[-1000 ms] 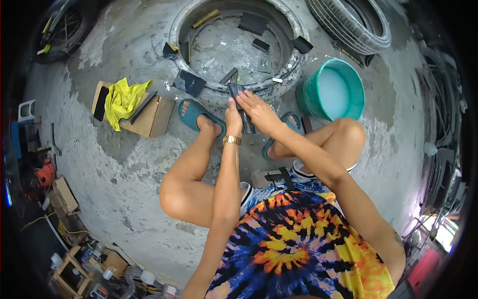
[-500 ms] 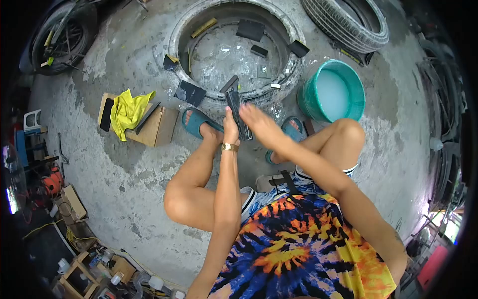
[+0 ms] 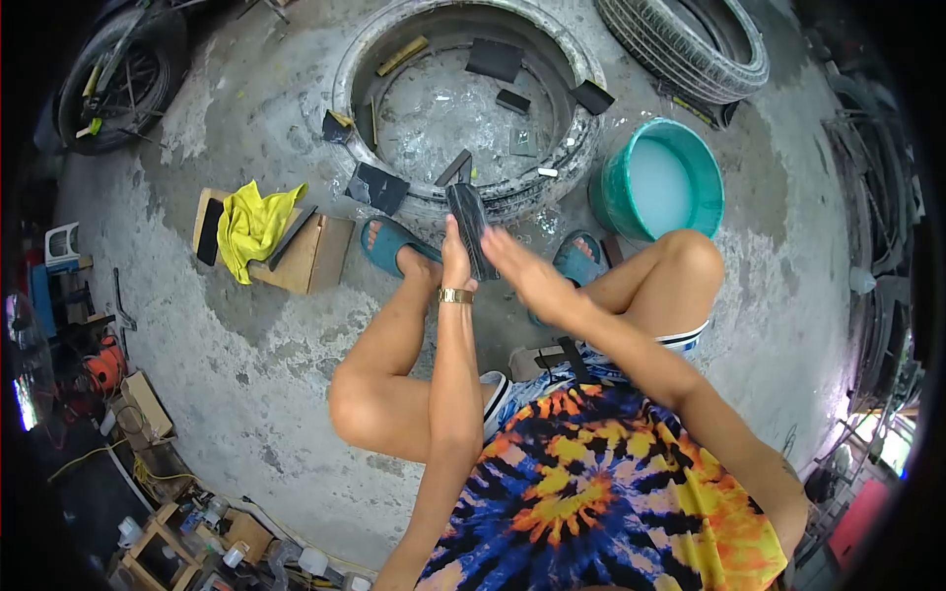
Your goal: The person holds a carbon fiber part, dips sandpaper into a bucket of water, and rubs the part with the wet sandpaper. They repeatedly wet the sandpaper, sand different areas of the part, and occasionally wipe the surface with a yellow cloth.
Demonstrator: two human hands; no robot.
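My left hand (image 3: 456, 258), with a gold-coloured watch at its wrist, grips a long dark slab (image 3: 467, 215) from its left side, thumb up along the edge. Wet whitish streaks run across the slab's upper face. Its far end reaches over the near rim of a tyre (image 3: 345, 98) lying flat on the floor. At the slab's right edge is my right hand (image 3: 522, 268), fingers stretched towards it and a little blurred. Beyond the slab, a narrow dark strip (image 3: 453, 167) leans at the tyre's rim.
Dark sheet pieces (image 3: 376, 188) and small blocks (image 3: 512, 100) lie on and inside the tyre. To the right stands a green bucket (image 3: 613, 187) of cloudy liquid. A yellow cloth (image 3: 258, 225) drapes over a wooden box (image 3: 327, 254) at left. Another tyre (image 3: 690, 59) lies at back right.
My right hand has slid back towards me along the slab's right edge, baring more of its upper face. The slab's far end has tilted slightly left; my left hand keeps its hold.
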